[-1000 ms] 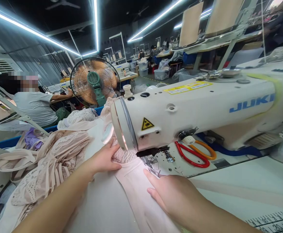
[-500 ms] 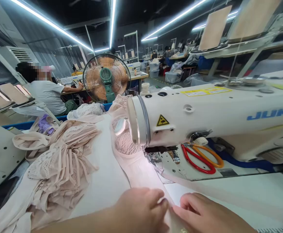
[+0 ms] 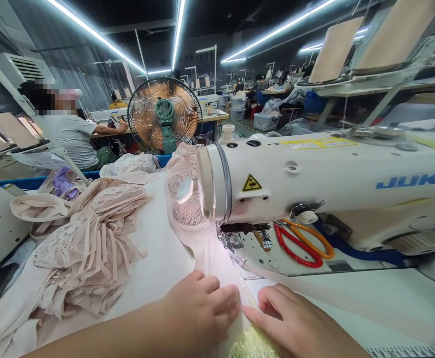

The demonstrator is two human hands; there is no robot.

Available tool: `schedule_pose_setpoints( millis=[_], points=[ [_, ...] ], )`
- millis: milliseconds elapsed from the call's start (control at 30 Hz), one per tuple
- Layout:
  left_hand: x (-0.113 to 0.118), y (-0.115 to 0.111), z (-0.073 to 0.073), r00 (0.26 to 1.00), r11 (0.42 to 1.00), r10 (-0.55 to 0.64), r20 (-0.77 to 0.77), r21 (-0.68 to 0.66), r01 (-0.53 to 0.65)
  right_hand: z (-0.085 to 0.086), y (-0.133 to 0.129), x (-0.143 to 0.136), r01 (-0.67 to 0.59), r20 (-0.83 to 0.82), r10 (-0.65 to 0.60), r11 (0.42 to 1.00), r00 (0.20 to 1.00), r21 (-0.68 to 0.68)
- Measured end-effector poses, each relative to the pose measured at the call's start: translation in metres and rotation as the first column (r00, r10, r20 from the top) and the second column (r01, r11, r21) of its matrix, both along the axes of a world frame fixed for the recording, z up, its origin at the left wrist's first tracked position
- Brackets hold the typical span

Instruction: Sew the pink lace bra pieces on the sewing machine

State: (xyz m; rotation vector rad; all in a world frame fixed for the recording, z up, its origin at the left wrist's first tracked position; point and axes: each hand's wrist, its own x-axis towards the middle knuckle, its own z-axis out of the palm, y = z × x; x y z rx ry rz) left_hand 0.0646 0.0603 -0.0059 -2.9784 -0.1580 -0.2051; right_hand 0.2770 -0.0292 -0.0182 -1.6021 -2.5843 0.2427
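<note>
At six o'clock, low in the view, the left hand [image 3: 210, 311] has its fingers curled down and closed on the band of a pale pink lace undergarment [image 3: 191, 236]. The right hand [image 3: 288, 318], at five o'clock, sets its thumb against the edge of the same band, with the index finger bent above; whether that grip pinches the cloth I cannot tell.

The undergarment lies on the white table [image 3: 396, 286], running from the left hand up toward eleven o'clock, its round lace panel just left of the end of the JUKI sewing machine's head [image 3: 325, 174]. The machine's arm reaches out to three o'clock. Scissors [image 3: 303, 243] with red and orange handles lie at four o'clock under that arm, apart from both hands.

At eight o'clock a heap of beige lace pieces [image 3: 86, 243] spreads over the table, with a purple cloth [image 3: 64, 181] behind it at nine. A pedestal fan [image 3: 164, 112] stands at eleven o'clock; near ten, a seated co-worker [image 3: 68, 136] in a pale shirt reaches toward another machine.
</note>
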Motion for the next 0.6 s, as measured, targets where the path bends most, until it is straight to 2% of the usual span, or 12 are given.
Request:
schedule_pose_setpoints(
  millis=[200, 300, 433, 600],
  points=[
    [-0.003, 0.015, -0.007, 0.99, 0.996, -0.087, 0.109, -0.011, 0.088, -0.005, 0.01, -0.001, 0.018, -0.049, -0.017, 0.999, 0.999, 0.039],
    [-0.002, 0.021, -0.007, 0.989, 0.993, -0.103, 0.11, -0.044, 0.108, -0.008, 0.018, 0.0, 0.007, 0.009, -0.008, 0.996, 1.0, 0.086],
    [0.0, 0.027, -0.005, 0.991, 0.99, -0.088, 0.102, -0.098, 0.099, -0.007, 0.028, 0.0, 0.016, 0.106, -0.021, 0.999, 0.994, 0.05],
    [-0.001, 0.038, -0.003, 0.992, 0.987, -0.103, 0.074, -0.119, 0.111, -0.003, 0.038, -0.002, 0.047, 0.093, -0.057, 0.993, 0.994, 0.105]
  ],
)
